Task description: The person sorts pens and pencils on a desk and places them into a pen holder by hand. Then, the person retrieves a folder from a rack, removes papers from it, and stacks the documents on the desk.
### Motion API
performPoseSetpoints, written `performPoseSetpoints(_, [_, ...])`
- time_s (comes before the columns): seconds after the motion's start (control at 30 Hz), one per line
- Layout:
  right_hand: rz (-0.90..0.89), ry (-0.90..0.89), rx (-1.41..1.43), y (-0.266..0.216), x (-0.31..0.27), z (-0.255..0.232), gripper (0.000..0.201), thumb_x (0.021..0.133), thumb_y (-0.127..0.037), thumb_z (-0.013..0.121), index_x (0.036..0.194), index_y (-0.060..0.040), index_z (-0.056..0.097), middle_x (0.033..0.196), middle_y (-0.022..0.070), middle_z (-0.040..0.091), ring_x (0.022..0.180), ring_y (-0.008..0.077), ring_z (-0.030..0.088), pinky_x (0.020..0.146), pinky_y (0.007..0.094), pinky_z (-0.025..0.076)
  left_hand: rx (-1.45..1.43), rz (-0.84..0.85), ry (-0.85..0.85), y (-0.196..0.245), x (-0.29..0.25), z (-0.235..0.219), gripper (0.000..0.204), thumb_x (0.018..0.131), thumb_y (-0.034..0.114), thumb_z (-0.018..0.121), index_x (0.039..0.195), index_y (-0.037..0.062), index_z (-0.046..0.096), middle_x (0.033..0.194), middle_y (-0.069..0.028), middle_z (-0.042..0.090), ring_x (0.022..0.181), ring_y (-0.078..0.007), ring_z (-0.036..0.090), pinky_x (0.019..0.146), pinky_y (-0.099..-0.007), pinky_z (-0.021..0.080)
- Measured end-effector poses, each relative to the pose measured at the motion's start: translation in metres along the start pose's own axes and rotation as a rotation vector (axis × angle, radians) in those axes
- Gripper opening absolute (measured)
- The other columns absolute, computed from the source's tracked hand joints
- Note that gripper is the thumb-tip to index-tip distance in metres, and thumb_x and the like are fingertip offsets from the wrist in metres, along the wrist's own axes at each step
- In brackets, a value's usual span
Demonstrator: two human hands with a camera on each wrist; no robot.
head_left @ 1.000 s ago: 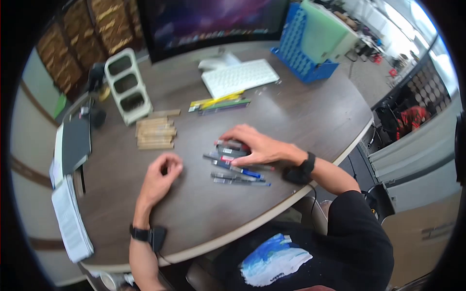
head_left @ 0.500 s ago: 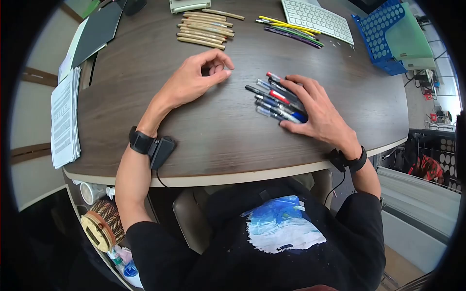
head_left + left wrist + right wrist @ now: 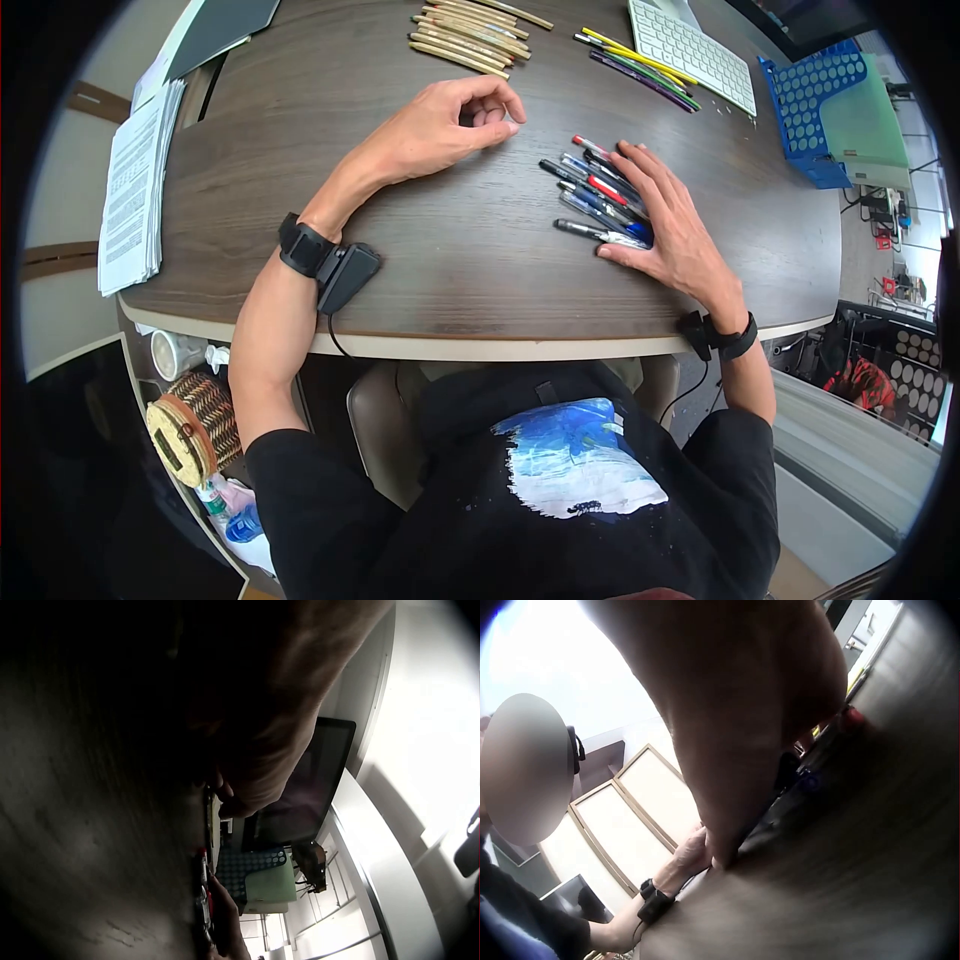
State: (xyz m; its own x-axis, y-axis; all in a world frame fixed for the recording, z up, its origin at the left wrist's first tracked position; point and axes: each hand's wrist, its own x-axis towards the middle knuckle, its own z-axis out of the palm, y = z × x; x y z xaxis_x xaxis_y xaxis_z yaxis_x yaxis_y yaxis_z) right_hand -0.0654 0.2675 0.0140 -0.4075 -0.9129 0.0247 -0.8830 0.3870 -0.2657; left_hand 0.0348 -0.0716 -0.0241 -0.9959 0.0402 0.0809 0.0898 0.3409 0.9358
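Observation:
Several pens (image 3: 597, 192) with clear, black, blue and red parts lie in a loose bunch on the dark wood desk, mostly side by side. Over their right ends rests my right hand (image 3: 675, 225), its fingers stretched along the far side and its thumb (image 3: 625, 257) by the nearest pen. Part of the bunch is hidden under the palm. To the left, apart from the pens, my left hand (image 3: 445, 130) rests with loosely bent fingers and holds nothing. Both wrist views are dark; the left one shows the right hand (image 3: 227, 919) beside the pens.
Wooden pencils (image 3: 470, 35) lie in a row beyond my left hand. Yellow, green and purple pencils (image 3: 645, 70) lie before a white keyboard (image 3: 690, 50). A blue file holder (image 3: 815, 125) stands at the right, and a stack of papers (image 3: 140, 185) lies at the left edge.
The head view has tilted down toward the desk's front edge. Under my right hand the pens, earlier spread wider, have come closer together. My left hand keeps its loose curl.

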Motion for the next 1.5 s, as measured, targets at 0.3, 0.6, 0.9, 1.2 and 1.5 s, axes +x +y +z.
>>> performPoseSetpoints(0.3, [0.044,0.004,-0.001,-0.004,-0.011,-0.012,0.113,0.08,-0.058,0.091,0.168,-0.0092,0.039,0.167,0.0198,0.045,0.156,0.0421,0.042,0.129,0.0546,0.038,0.025,0.02,-0.011,-0.005,0.0,0.002,0.019,0.106,0.026,0.073,0.112,0.0081,0.075,0.082,0.0066,0.051,0.08,-0.0076,0.049,0.078,-0.0277,0.044])
performPoseSetpoints(0.6, [0.134,-0.073,0.077,-0.008,0.007,-0.029,0.099,0.079,-0.029,0.091,0.165,-0.0106,0.044,0.142,0.0154,0.06,0.136,0.0334,0.058,0.115,0.0479,0.053,0.05,0.039,0.003,-0.008,0.0,0.002,0.02,0.106,0.029,0.074,0.11,0.0099,0.076,0.081,0.0068,0.052,0.079,-0.0075,0.05,0.079,-0.0293,0.045])
performPoseSetpoints(0.9, [0.079,-0.291,-0.012,-0.002,0.039,-0.042,0.059,0.079,-0.005,0.081,0.132,-0.0039,0.055,0.121,0.0168,0.063,0.121,0.0398,0.062,0.105,0.0483,0.052,0.025,0.037,-0.019,-0.007,0.002,0.001,0.019,0.106,0.027,0.073,0.111,0.0086,0.074,0.082,0.0065,0.055,0.08,-0.0073,0.05,0.076,-0.028,0.043])
performPoseSetpoints(1.2, [-0.014,-0.176,-0.094,0.002,0.047,-0.028,0.048,0.08,-0.007,0.081,0.117,-0.0032,0.051,0.108,0.0192,0.062,0.108,0.0419,0.063,0.094,0.0526,0.051,0.049,0.048,-0.015,-0.007,0.002,-0.001,0.02,0.107,0.026,0.073,0.11,0.0069,0.073,0.083,0.0056,0.057,0.08,-0.007,0.052,0.078,-0.0279,0.046])
performPoseSetpoints(1.5, [0.233,0.046,0.334,0.02,0.044,-0.029,0.046,0.087,-0.008,0.08,0.125,-0.0011,0.056,0.103,0.0177,0.071,0.092,0.0357,0.07,0.082,0.0475,0.053,-0.024,-0.009,0.006,0.0,0.002,-0.003,0.014,0.106,0.019,0.075,0.11,0.0064,0.073,0.087,0.0064,0.056,0.082,-0.0055,0.051,0.08,-0.0269,0.047])
